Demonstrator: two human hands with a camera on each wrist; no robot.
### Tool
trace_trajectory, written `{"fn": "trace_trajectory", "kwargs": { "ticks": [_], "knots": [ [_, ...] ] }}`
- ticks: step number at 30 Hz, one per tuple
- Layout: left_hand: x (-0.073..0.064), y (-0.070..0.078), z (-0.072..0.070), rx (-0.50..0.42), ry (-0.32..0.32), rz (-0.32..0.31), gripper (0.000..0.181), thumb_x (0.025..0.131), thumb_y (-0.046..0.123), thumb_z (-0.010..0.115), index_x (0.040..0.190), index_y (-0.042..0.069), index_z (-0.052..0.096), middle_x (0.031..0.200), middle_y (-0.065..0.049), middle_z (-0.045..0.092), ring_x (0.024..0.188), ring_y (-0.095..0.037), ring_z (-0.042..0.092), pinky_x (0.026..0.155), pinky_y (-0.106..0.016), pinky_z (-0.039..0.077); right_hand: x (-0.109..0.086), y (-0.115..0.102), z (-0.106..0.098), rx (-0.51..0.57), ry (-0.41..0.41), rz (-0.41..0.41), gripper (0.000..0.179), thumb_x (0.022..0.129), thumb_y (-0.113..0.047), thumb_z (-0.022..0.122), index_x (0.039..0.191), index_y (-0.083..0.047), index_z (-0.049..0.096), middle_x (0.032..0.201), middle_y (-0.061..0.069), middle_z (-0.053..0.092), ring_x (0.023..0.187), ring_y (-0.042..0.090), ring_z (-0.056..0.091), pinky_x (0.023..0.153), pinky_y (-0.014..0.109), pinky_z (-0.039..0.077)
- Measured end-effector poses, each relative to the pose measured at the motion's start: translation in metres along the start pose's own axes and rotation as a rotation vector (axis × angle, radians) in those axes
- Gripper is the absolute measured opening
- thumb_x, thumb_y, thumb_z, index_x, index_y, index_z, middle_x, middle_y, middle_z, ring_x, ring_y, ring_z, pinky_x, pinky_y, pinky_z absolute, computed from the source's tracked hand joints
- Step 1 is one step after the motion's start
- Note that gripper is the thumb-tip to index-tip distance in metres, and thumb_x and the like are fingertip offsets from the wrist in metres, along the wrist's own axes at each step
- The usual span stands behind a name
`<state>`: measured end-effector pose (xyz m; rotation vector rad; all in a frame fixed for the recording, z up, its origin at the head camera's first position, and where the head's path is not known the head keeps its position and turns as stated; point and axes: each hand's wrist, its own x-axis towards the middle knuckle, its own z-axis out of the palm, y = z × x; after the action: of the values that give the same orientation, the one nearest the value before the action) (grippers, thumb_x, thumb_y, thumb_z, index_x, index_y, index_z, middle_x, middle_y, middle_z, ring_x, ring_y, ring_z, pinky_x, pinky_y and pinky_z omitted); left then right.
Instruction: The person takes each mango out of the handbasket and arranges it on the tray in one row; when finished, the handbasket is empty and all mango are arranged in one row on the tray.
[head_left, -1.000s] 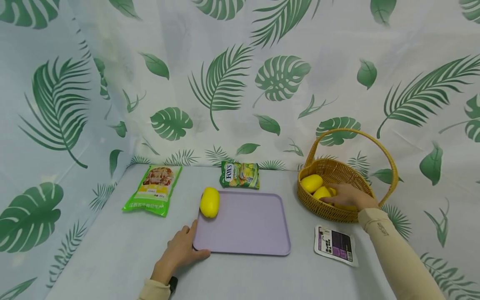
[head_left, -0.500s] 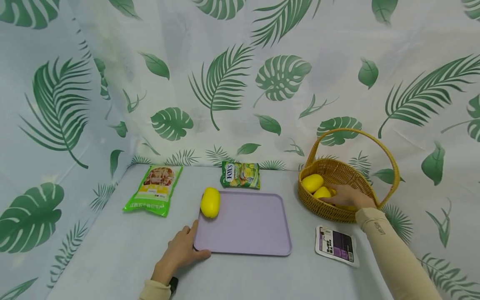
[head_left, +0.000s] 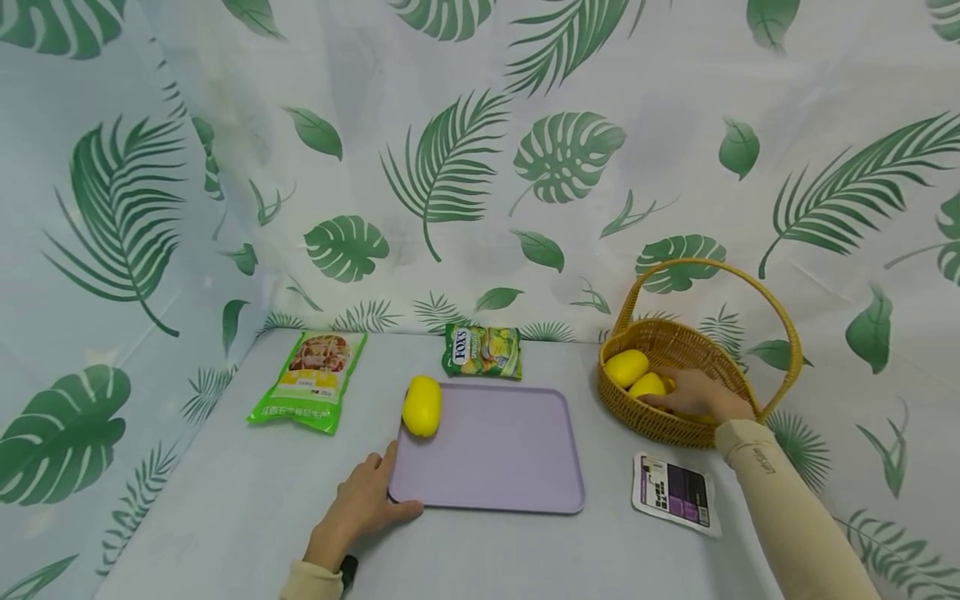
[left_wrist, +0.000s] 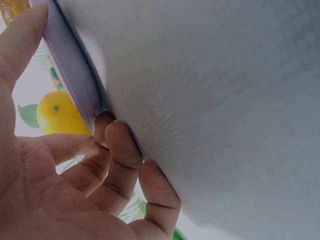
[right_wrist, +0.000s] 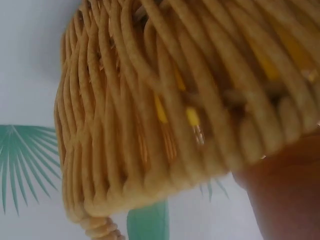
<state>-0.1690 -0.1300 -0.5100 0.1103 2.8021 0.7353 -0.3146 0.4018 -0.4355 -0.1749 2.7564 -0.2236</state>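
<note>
My left hand (head_left: 366, 498) rests on the table at the near left corner of a lilac tray (head_left: 495, 467). Its thumb lies along the tray's front edge and its fingers touch the left side; in the left wrist view the fingertips (left_wrist: 122, 142) meet the tabletop. A yellow fruit (head_left: 422, 407) lies at the tray's far left corner. My right hand (head_left: 697, 393) reaches into a wicker basket (head_left: 637, 417) and grips a yellow fruit (head_left: 692, 416), mostly hidden beneath it. Two more yellow fruits (head_left: 627, 367) sit at the basket's left. Wickerwork fills the right wrist view, hiding the fingers.
A green food bag (head_left: 311, 379) lies left of the tray. Behind the tray is a green FOX'S candy bag (head_left: 483, 352). A white, purple and black packet (head_left: 675, 492) lies in front of the basket, whose tall handle (head_left: 780, 321) arches up. Leaf-print cloth (head_left: 465, 167) hangs behind.
Both hands stay in nearly the same places, the left at the tray and the right in the basket. The whole head view shifts very slightly.
</note>
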Motion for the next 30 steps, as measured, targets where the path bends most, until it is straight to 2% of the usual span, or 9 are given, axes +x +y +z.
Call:
{"fn": "trace_trajectory", "kwargs": {
  "ticks": [6,14,19,23,30],
  "knots": [
    [-0.001,0.001,-0.001,-0.005,0.012,0.003,0.107,0.075,0.052,0.084,0.154,0.000,0.034,0.133,-0.025,0.056,0.112,-0.035,0.058,0.090,-0.063,0.047,-0.003,0.002,-0.004,0.025,0.049,-0.002,0.111,0.085,-0.081,0.051,0.157,0.001,0.026,0.150,0.039,0.038,0.135,0.062,0.036,0.103,0.075,0.034],
    [-0.002,0.001,0.000,-0.009,0.012,0.002,0.107,0.075,0.052,0.084,0.154,0.000,0.034,0.133,-0.025,0.056,0.112,-0.036,0.058,0.091,-0.063,0.047,-0.006,0.004,-0.010,0.037,0.107,-0.003,0.110,0.083,-0.082,0.052,0.155,-0.001,0.031,0.151,0.040,0.035,0.136,0.064,0.029,0.105,0.078,0.029],
    [-0.002,0.002,-0.001,-0.013,0.006,-0.004,0.108,0.074,0.052,0.085,0.154,0.000,0.034,0.133,-0.025,0.055,0.111,-0.036,0.058,0.092,-0.063,0.047,-0.008,0.004,-0.015,0.056,0.127,0.012,0.111,0.083,-0.083,0.051,0.156,-0.003,0.029,0.151,0.044,0.027,0.135,0.064,0.026,0.105,0.079,0.027],
    [-0.003,0.002,-0.001,-0.011,0.002,-0.006,0.107,0.075,0.051,0.084,0.154,0.000,0.034,0.134,-0.025,0.055,0.112,-0.036,0.058,0.092,-0.063,0.047,-0.013,0.000,-0.018,0.061,0.152,0.005,0.109,0.084,-0.081,0.052,0.157,-0.004,0.028,0.152,0.046,0.024,0.135,0.065,0.026,0.104,0.080,0.028],
    [-0.002,0.001,-0.001,-0.002,0.005,0.004,0.109,0.075,0.053,0.084,0.155,0.000,0.033,0.133,-0.025,0.055,0.113,-0.037,0.058,0.091,-0.065,0.047,-0.022,-0.015,-0.025,0.059,0.195,-0.042,0.103,0.087,-0.077,0.053,0.158,-0.006,0.029,0.155,0.042,0.024,0.137,0.063,0.027,0.105,0.079,0.027]
  ]
}}
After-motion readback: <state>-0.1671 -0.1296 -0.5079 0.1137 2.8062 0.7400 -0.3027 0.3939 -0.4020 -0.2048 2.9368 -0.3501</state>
